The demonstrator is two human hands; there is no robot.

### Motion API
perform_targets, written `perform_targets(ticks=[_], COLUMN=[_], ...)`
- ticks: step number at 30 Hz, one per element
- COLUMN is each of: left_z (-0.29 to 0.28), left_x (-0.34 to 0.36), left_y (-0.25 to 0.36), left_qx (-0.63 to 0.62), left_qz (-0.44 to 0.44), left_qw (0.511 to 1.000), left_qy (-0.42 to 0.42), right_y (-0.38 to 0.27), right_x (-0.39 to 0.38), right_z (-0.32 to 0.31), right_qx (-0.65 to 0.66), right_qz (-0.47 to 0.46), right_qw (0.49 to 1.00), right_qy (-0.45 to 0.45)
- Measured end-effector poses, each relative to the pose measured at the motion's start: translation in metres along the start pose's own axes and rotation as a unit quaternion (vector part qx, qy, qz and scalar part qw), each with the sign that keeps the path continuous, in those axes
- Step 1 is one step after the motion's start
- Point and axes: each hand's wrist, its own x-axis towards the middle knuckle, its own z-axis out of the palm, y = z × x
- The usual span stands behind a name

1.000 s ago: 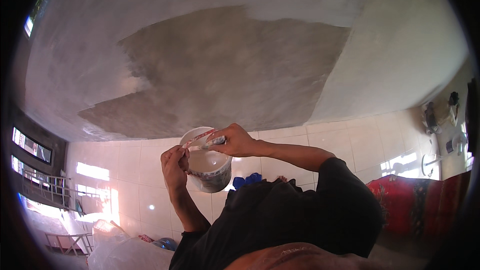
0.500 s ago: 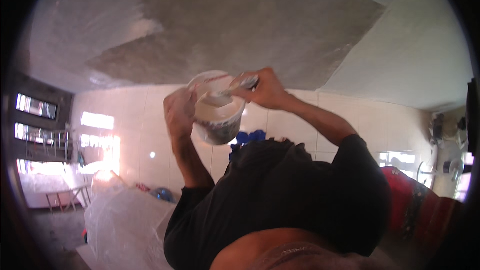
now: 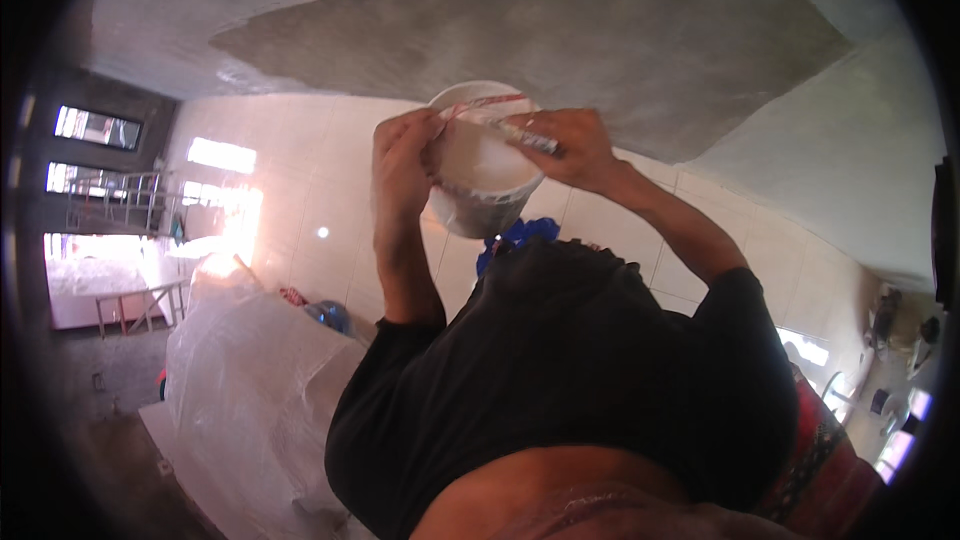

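A white plastic bucket (image 3: 478, 212) hangs in front of my chest, tilted so that its mouth faces me. Creamy white paste (image 3: 480, 162) shows inside it. My left hand (image 3: 405, 155) is closed on the bucket's left rim, the fingertips hidden over the edge. In my right hand (image 3: 572, 145), at the right side of the mouth, is a paste-smeared putty knife (image 3: 538, 137). Its handle sticks out of my fist and its front part reaches over the bucket's mouth; the blade is hard to make out.
Ahead stands a wall (image 3: 560, 30) with a bare grey patch among paler coated areas. Glossy light tiles (image 3: 330, 170) cover the floor. Clear plastic sheeting (image 3: 250, 390) drapes something at the left. Blue material (image 3: 525, 232) lies below the bucket, and a red object (image 3: 830, 470) stands at the right.
The bucket and both hands now appear higher and farther right, as the whole view has turned. My right hand has shifted with the putty knife along the bucket's right rim.
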Motion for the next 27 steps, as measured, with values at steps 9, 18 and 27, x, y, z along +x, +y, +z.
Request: perform_targets(ticks=[9,18,27], left_z=[-0.013,-0.002,0.001], left_x=[0.015,0.022,0.018], left_y=[-0.023,-0.026,-0.028], left_qx=[-0.038,-0.056,-0.025], left_qz=[0.031,0.062,0.071], left_qw=[0.999,0.996,0.997], left_qy=[-0.023,-0.025,-0.02], right_y=[0.001,-0.008,0.019], right_x=[-0.013,0.004,-0.015], right_z=[-0.005,-0.018,0.011], right_qx=[-0.059,0.388,-0.029], right_qz=[0.005,0.398,0.038], right_qw=[0.998,0.828,0.997], right_qy=[-0.036,-0.07,0.052])
